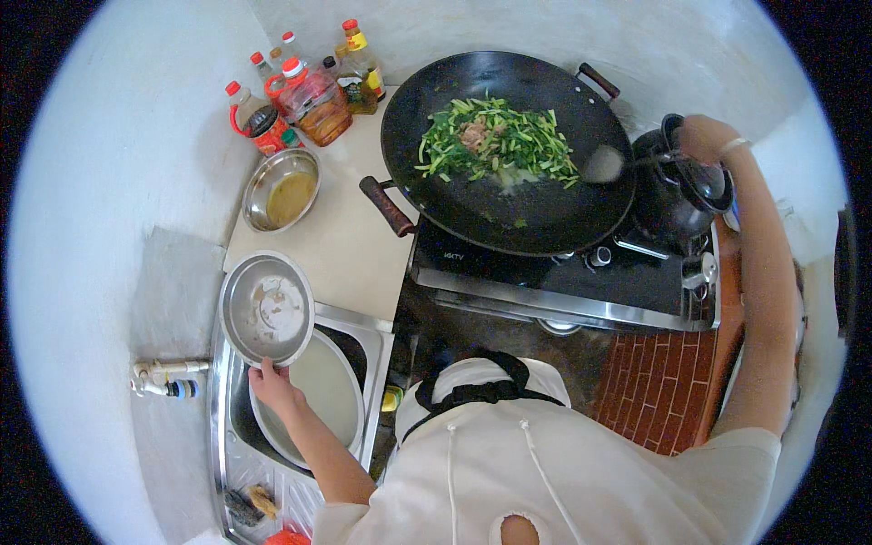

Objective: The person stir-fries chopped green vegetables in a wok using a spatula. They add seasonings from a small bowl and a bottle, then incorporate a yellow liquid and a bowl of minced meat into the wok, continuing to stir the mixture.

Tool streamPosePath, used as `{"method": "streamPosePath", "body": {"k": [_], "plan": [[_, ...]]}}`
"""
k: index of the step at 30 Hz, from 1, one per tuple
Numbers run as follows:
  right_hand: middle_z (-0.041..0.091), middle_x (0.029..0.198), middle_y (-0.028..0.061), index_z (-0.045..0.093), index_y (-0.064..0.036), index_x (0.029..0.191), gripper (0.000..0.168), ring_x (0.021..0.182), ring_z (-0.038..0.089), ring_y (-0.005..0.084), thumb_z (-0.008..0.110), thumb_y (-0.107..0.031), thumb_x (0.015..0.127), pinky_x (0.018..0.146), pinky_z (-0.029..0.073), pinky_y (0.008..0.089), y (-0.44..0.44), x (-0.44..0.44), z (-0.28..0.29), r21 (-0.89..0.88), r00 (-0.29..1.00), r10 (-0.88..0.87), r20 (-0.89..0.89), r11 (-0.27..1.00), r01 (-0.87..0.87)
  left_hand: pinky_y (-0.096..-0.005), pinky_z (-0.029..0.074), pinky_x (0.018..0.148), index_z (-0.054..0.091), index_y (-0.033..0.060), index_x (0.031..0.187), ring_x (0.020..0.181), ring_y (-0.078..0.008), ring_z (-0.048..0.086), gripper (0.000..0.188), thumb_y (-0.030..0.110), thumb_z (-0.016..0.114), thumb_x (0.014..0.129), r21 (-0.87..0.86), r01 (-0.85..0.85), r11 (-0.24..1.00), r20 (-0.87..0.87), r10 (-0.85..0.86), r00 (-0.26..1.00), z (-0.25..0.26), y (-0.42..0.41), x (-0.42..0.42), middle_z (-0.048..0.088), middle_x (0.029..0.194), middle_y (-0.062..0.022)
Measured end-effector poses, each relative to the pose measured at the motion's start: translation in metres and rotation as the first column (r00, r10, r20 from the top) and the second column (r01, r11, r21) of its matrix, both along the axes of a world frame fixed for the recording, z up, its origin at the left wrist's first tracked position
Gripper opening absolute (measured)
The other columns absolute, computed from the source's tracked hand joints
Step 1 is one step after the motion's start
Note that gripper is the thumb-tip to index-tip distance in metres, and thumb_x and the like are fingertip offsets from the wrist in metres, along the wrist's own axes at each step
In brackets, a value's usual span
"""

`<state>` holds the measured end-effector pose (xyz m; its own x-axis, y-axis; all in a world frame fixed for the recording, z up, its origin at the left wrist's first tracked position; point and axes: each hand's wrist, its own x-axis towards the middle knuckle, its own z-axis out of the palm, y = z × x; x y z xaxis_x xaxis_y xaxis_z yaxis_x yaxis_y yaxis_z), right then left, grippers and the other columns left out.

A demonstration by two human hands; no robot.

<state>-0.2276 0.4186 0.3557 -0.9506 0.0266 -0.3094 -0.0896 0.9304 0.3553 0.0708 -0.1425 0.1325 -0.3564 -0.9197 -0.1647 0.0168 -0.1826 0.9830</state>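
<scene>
My left hand [276, 392] grips the near rim of a stainless steel bowl [235, 306], which is wet inside with a little residue. That bowl is held over the far end of the sink, beside the counter. At the upper right my right hand [708, 139] holds the handle of a wok spatula [603, 164], just above a black pot. The spatula's blurred head is inside the right wall of a large black wok [504, 221]. In the wok lie chopped green vegetables [538, 139] with a small heap of pale brown meat [477, 135] on them.
The wok sits on a black gas stove [490, 269], left of the black pot [664, 197]. A steel bowl of yellowish liquid [291, 197] and several sauce and oil bottles [320, 112] stand on the counter [354, 252]. A basin of cloudy water [327, 388] fills the sink [383, 361].
</scene>
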Motion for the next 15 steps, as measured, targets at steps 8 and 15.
{"method": "streamPosePath", "body": {"k": [8,15], "plan": [[0.057,0.093,0.0154,0.061,-0.004,0.087,0.021,0.085,0.057,0.028,0.047,-0.014,0.075,0.07,0.047,0.0359,-0.13,-0.014,-0.115,-0.123,0.98,-0.003,-0.2,0.992,-0.022,-0.0254,0.039,0.056,0.048,0.0019,0.086,0.067,-0.0137,0.048,0.016,0.011,0.05,0.073,0.018,0.028,0.999,-0.092,-0.026,0.995,0.004,0.005,-0.016,0.052,0.077,-0.0056],[0.061,0.077,0.0116,0.063,-0.006,0.071,0.017,0.072,0.06,0.0239,0.048,-0.013,0.073,0.06,0.048,0.0345,-0.147,0.023,-0.086,0.166,0.85,0.421,-0.317,0.907,-0.387,-0.0239,0.04,0.056,0.046,0.0017,0.085,0.067,-0.0119,0.047,0.013,0.006,0.049,0.073,0.037,0.039,0.999,-0.047,-0.037,0.998,-0.005,0.0,-0.013,0.05,0.078,-0.0047]]}}
